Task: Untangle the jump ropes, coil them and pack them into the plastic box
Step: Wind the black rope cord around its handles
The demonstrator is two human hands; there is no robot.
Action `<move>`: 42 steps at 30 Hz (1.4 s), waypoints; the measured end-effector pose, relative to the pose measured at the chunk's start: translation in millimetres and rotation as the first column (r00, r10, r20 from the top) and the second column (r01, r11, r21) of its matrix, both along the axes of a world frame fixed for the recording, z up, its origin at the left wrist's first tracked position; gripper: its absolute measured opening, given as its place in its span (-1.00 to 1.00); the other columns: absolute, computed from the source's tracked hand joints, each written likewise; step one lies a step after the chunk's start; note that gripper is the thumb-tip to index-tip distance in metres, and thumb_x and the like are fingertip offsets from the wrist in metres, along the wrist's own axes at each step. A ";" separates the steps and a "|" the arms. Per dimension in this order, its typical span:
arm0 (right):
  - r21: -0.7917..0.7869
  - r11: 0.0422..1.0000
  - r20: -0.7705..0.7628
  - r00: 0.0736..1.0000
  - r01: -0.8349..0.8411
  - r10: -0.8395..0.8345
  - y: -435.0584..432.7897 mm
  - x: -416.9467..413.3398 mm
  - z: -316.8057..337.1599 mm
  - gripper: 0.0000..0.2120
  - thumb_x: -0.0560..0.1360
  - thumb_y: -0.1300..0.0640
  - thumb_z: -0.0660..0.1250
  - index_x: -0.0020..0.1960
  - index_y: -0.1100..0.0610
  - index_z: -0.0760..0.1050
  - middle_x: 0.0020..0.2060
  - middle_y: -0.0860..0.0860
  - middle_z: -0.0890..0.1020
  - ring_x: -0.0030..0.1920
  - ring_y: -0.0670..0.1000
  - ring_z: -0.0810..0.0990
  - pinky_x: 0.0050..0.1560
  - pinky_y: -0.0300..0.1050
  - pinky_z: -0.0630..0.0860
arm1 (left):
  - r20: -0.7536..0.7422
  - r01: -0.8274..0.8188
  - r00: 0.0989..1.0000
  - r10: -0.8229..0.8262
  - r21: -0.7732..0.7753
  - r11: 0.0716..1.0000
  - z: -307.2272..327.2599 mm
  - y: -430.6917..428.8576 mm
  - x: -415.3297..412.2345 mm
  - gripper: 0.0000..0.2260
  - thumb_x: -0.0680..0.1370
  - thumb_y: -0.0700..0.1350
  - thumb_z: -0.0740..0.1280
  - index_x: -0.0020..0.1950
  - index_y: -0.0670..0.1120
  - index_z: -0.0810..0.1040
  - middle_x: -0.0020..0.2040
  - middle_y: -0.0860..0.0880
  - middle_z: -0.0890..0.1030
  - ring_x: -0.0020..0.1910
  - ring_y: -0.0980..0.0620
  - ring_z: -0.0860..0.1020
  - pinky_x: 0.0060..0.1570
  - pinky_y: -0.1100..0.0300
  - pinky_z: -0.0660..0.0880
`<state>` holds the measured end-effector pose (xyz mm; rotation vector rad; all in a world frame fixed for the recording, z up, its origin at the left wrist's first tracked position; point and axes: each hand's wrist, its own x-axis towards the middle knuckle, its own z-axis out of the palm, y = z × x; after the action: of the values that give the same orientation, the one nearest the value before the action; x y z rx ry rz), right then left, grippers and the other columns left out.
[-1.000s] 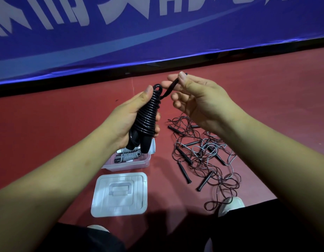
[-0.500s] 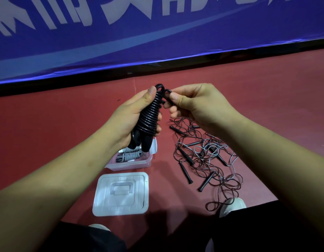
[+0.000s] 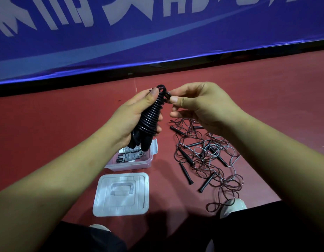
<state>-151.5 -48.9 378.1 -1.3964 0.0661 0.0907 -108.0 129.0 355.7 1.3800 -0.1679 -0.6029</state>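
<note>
My left hand [image 3: 134, 115] grips a black jump rope [image 3: 150, 119] wound tightly round its two handles, thumb at the top of the coil. My right hand [image 3: 199, 104] pinches the rope's loose end loop at the top of that coil. Both are held above the clear plastic box [image 3: 148, 161], which holds coiled grey ropes [image 3: 129, 155]. To the right on the red floor lies a tangled pile of ropes [image 3: 204, 157] with several black handles.
The box's white lid [image 3: 121, 194] lies flat on the floor in front of the box. A blue banner wall [image 3: 157, 33] runs along the back. White shoe tips [image 3: 232, 206] and dark trousers sit at the bottom edge.
My right hand came down from above with the rope's end and now pinches it right at the top of the coil. The left hand kept its grip.
</note>
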 end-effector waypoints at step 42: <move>-0.448 0.888 -0.029 0.992 0.099 -0.125 0.4 -2.6 3.7 -0.85 0.37 0.29 0.53 -0.10 0.13 0.66 -0.35 0.04 0.59 -0.34 0.00 0.48 -0.49 -0.24 0.42 | 0.432 0.033 0.879 -0.204 0.372 0.928 -10.0 9.6 12.0 -0.73 0.55 -0.07 0.40 0.18 0.23 0.51 -0.30 0.03 0.62 -0.34 0.08 0.61 -0.31 0.11 0.60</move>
<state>-154.1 -48.4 381.8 -1.8481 0.2278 0.0182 -96.0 138.5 345.7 1.8673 -0.5592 -0.4038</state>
